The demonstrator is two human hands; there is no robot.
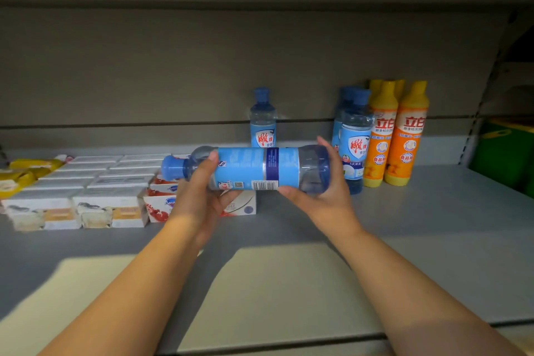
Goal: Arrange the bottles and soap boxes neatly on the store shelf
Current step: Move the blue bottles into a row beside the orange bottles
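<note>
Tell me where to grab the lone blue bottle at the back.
Grip the lone blue bottle round its clear upper body, likely from the right: it stands upright with free space there, and the held bottle hides its base.

blue bottles (254, 167) 4 | orange bottles (407, 136) 4 | soap boxes (109, 211) count unclear

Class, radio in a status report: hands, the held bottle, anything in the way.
Left hand and right hand grip blue bottle. Sideways above shelf, cap left. Soap boxes close left, standing bottles behind.
</note>
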